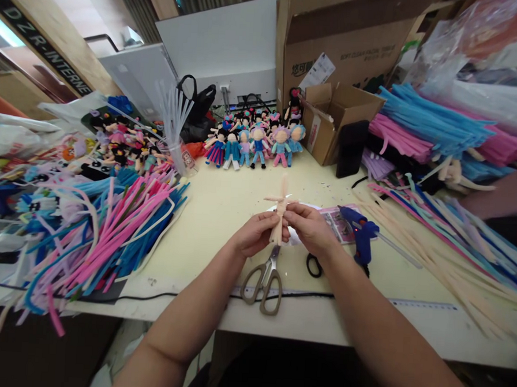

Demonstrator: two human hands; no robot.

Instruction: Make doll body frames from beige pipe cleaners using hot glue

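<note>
As left hand (256,235) and right hand (312,228) pinch the beige cross-shaped pipe-cleaner figure (279,209), the blue plastic glue gun (361,236) at three o'clock, seemingly lit, could burn a wrist.

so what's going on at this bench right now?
A person holds a beige cross-shaped pipe-cleaner figure upright, the left hand and right hand both pinching its lower part just above the pale yellow table. Below the hands lie grey-handled metal scissors; a blue plastic glue gun lies to the right. A heap of pink and blue pipe cleaners sits at left, and small colourful dolls stand in a row at the back.
</note>
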